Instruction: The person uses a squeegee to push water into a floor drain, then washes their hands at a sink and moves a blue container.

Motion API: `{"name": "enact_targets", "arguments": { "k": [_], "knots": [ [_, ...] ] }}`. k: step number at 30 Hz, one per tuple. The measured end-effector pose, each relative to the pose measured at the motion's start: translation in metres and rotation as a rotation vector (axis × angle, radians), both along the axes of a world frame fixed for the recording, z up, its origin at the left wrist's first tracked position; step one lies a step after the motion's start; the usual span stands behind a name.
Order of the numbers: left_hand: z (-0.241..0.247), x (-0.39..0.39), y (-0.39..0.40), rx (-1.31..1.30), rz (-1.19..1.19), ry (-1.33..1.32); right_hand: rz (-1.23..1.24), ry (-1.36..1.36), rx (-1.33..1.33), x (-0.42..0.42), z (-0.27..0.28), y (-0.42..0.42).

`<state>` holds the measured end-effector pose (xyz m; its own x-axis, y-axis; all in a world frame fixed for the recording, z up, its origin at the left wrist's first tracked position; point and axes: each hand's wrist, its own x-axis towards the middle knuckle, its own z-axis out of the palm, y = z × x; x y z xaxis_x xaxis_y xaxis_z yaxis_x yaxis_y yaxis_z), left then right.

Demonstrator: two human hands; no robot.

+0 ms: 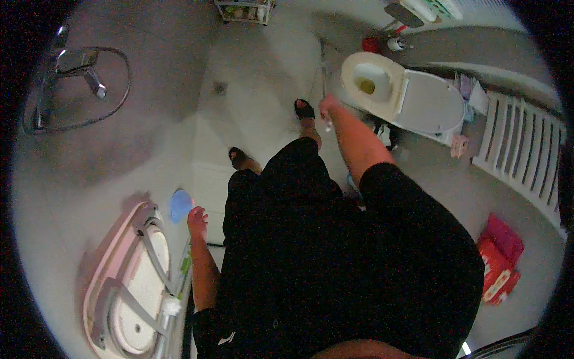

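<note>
My right hand [330, 107] is curled around a small white object [328, 126], too blurred to name, which shows below the fingers. It is held out over the floor just left of the toilet bowl [370, 74]. The toilet lid [430, 101] is raised, and yellowish liquid sits in the bowl. My left hand [197, 221] hangs low at my side, fingers loosely bent and apart, with nothing in it. Close to its fingertips is a blue plastic item [180, 206] by the wall. A folded pink and white baby bathtub [130, 287] leans on the wall below that hand.
A chrome shower mixer with hose [76, 67] is on the left wall. There is a floor drain [219, 88] ahead, with a wheeled cart [245, 11] beyond. To the right are a white slatted rack [520, 148] and a red package [497, 269]. Black sandals [304, 109] are on my feet.
</note>
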<state>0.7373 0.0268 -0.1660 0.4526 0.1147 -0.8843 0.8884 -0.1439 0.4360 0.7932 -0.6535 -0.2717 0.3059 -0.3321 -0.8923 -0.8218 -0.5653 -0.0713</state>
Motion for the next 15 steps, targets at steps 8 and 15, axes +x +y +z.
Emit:
{"name": "enact_targets", "arguments": {
  "k": [8,15],
  "knots": [
    [-0.019,0.048,0.086,0.141,-0.419,0.091,-0.408,-0.087,0.154,-0.128,0.053,0.193],
    [-0.042,0.083,0.063,0.044,-0.565,-0.044,-0.752,-0.133,0.318,-0.217,0.127,0.237]
  ]
}}
